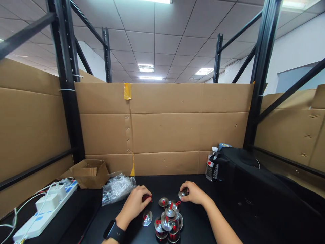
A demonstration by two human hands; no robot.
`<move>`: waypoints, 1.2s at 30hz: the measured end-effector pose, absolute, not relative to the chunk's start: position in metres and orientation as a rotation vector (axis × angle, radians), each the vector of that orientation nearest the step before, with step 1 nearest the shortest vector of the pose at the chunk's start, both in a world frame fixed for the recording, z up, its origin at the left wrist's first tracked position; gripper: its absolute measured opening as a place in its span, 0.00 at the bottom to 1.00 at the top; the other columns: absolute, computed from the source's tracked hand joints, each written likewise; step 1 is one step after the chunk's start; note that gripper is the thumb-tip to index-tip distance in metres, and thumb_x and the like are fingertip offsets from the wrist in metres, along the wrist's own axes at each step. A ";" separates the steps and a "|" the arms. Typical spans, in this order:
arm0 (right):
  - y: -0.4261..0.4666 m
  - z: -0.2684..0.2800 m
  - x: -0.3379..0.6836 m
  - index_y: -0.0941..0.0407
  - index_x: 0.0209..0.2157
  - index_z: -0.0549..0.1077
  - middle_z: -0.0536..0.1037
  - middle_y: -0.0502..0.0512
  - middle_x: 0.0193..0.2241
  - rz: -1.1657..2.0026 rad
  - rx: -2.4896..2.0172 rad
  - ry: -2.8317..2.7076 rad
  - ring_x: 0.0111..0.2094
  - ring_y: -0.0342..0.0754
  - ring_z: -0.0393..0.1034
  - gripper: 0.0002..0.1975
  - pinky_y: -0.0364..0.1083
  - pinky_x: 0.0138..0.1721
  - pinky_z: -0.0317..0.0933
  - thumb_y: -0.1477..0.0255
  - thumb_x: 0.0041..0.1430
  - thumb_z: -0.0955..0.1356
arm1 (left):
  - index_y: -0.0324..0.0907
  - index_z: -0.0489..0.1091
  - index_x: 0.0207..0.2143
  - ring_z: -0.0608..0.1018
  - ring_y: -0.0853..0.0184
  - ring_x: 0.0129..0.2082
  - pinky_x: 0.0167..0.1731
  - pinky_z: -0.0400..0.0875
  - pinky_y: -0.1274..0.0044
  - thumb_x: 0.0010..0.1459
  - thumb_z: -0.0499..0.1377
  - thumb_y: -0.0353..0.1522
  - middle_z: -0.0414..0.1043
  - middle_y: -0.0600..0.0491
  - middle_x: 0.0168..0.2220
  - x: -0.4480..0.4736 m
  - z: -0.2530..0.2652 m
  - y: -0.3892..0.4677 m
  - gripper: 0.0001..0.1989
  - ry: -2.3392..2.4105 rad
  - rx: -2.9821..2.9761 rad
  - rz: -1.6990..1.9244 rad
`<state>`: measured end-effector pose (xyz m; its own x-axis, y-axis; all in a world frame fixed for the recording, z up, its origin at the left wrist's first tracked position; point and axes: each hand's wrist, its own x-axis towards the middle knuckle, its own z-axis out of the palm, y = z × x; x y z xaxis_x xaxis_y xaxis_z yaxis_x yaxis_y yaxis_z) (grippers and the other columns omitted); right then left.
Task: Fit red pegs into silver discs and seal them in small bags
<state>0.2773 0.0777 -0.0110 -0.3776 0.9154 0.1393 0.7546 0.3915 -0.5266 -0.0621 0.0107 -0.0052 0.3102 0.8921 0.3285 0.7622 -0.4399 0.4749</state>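
A pile of silver metal discs point(168, 222) with red ties stands near the near edge of the worktop point(122, 218), about midway between its left and right sides. The discs are stacked in overlapping tiers; some tilt. One loose disc point(147, 218) lies just left of the pile; a second disc point(163, 202) sits at its far side.

The left hand point(137, 201) is left of the pile, fingers narrow and closed around a red and dark piece point(146, 197), partly hidden. The right hand point(194, 193) is right of the pile and pinches a silver piece point(183, 193) between thumb and fingers. A black watch point(114, 231) encircles the left wrist.

Farther out, a crumpled clear plastic bag point(118, 187) and an open cardboard box point(91, 176) occupy the far left corner. A white power strip point(38, 220) runs along the left edge. A bottle point(211, 166) stands near the far right corner, beside a black bag point(246, 193) along the right edge. A cardboard panel point(165, 132) borders the far edge.
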 end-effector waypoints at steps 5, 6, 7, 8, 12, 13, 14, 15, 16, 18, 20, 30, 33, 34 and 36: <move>0.078 -0.013 0.274 0.53 0.38 0.82 0.76 0.53 0.38 0.556 -1.438 -2.277 0.39 0.49 0.70 0.20 0.43 0.40 0.61 0.73 0.37 0.78 | 0.46 0.80 0.39 0.76 0.66 0.37 0.38 0.66 0.79 0.52 0.67 0.36 0.77 0.54 0.36 -0.041 -0.008 0.000 0.11 1.166 2.346 0.618; 0.079 -0.013 0.273 0.52 0.38 0.82 0.76 0.53 0.39 0.551 -1.430 -2.284 0.40 0.49 0.70 0.21 0.43 0.41 0.61 0.73 0.36 0.78 | 0.46 0.80 0.39 0.76 0.67 0.37 0.38 0.65 0.79 0.52 0.67 0.35 0.77 0.54 0.36 -0.037 -0.010 -0.002 0.10 1.161 2.366 0.591; 0.079 -0.014 0.272 0.52 0.38 0.82 0.76 0.53 0.39 0.546 -1.422 -2.289 0.40 0.49 0.70 0.21 0.43 0.41 0.61 0.73 0.36 0.78 | 0.47 0.80 0.38 0.76 0.67 0.36 0.37 0.65 0.79 0.52 0.66 0.33 0.77 0.54 0.35 -0.033 -0.011 -0.003 0.09 1.171 2.380 0.568; 0.078 -0.014 0.271 0.52 0.38 0.82 0.75 0.53 0.40 0.543 -1.410 -2.294 0.41 0.49 0.70 0.21 0.43 0.42 0.61 0.74 0.36 0.78 | 0.47 0.80 0.38 0.76 0.67 0.36 0.37 0.65 0.80 0.53 0.64 0.31 0.77 0.54 0.35 -0.029 -0.012 -0.004 0.08 1.183 2.389 0.550; 0.076 -0.014 0.267 0.53 0.35 0.82 0.75 0.53 0.39 0.531 -1.371 -2.303 0.41 0.48 0.70 0.18 0.42 0.43 0.61 0.78 0.37 0.75 | 0.46 0.78 0.37 0.76 0.69 0.37 0.38 0.64 0.81 0.55 0.59 0.26 0.76 0.55 0.37 -0.023 -0.002 -0.013 0.10 1.199 2.395 0.587; 0.075 -0.014 0.266 0.53 0.35 0.82 0.75 0.53 0.39 0.522 -1.371 -2.309 0.41 0.48 0.70 0.18 0.42 0.43 0.61 0.78 0.37 0.74 | 0.45 0.78 0.37 0.75 0.68 0.38 0.39 0.64 0.81 0.56 0.59 0.26 0.76 0.55 0.37 -0.023 0.002 -0.015 0.10 1.198 2.389 0.607; 0.075 -0.014 0.265 0.53 0.34 0.82 0.75 0.53 0.39 0.515 -1.369 -2.321 0.41 0.48 0.70 0.18 0.42 0.43 0.61 0.79 0.36 0.74 | 0.45 0.78 0.37 0.75 0.68 0.39 0.40 0.65 0.81 0.56 0.59 0.28 0.76 0.55 0.37 -0.024 0.005 -0.017 0.09 1.195 2.378 0.616; 0.075 -0.014 0.265 0.53 0.34 0.82 0.75 0.53 0.39 0.511 -1.366 -2.335 0.42 0.48 0.70 0.18 0.42 0.44 0.61 0.79 0.36 0.74 | 0.45 0.78 0.37 0.75 0.68 0.39 0.40 0.65 0.81 0.56 0.61 0.30 0.77 0.55 0.37 -0.026 0.008 -0.019 0.07 1.190 2.362 0.610; 0.074 -0.014 0.264 0.53 0.34 0.82 0.75 0.53 0.39 0.509 -1.363 -2.349 0.42 0.49 0.69 0.18 0.42 0.44 0.61 0.79 0.35 0.74 | 0.44 0.78 0.37 0.75 0.67 0.39 0.39 0.65 0.81 0.55 0.64 0.34 0.77 0.55 0.36 -0.027 0.009 -0.019 0.07 1.184 2.346 0.592; 0.074 -0.014 0.265 0.53 0.36 0.82 0.75 0.53 0.40 0.510 -1.358 -2.363 0.43 0.50 0.69 0.19 0.43 0.45 0.61 0.78 0.36 0.75 | 0.44 0.79 0.35 0.76 0.66 0.37 0.37 0.65 0.81 0.49 0.70 0.41 0.78 0.54 0.35 -0.028 0.006 -0.017 0.14 1.168 2.311 0.546; 0.073 -0.013 0.266 0.53 0.38 0.81 0.75 0.54 0.41 0.506 -1.359 -2.356 0.44 0.51 0.69 0.20 0.44 0.46 0.61 0.77 0.37 0.75 | 0.43 0.80 0.33 0.77 0.65 0.35 0.34 0.65 0.80 0.44 0.72 0.44 0.79 0.54 0.33 -0.028 0.000 -0.012 0.17 1.142 2.271 0.516; 0.046 0.021 0.242 0.52 0.41 0.79 0.76 0.53 0.42 0.633 -1.029 -2.236 0.41 0.47 0.71 0.13 0.42 0.39 0.63 0.73 0.51 0.72 | 0.44 0.79 0.33 0.77 0.66 0.36 0.38 0.64 0.80 0.57 0.64 0.35 0.79 0.55 0.33 -0.033 0.011 -0.015 0.05 1.194 2.240 0.584; 0.028 0.031 0.221 0.52 0.42 0.79 0.77 0.52 0.41 0.739 -0.888 -2.251 0.37 0.46 0.72 0.14 0.41 0.35 0.63 0.68 0.51 0.74 | 0.43 0.77 0.34 0.76 0.67 0.37 0.39 0.62 0.80 0.60 0.61 0.35 0.78 0.56 0.34 -0.034 0.016 -0.016 0.06 1.181 2.263 0.617; 0.023 0.033 0.214 0.51 0.42 0.80 0.77 0.52 0.40 0.761 -0.859 -2.274 0.37 0.46 0.73 0.15 0.41 0.35 0.63 0.67 0.51 0.75 | 0.43 0.76 0.34 0.75 0.68 0.36 0.39 0.62 0.80 0.60 0.61 0.35 0.77 0.56 0.34 -0.034 0.016 -0.015 0.06 1.169 2.265 0.619; 0.014 0.032 0.204 0.51 0.41 0.80 0.78 0.51 0.38 0.801 -0.815 -2.335 0.36 0.46 0.73 0.17 0.41 0.35 0.63 0.64 0.48 0.77 | 0.42 0.75 0.34 0.75 0.68 0.37 0.39 0.62 0.80 0.62 0.60 0.36 0.77 0.56 0.35 -0.034 0.013 -0.013 0.07 1.153 2.267 0.635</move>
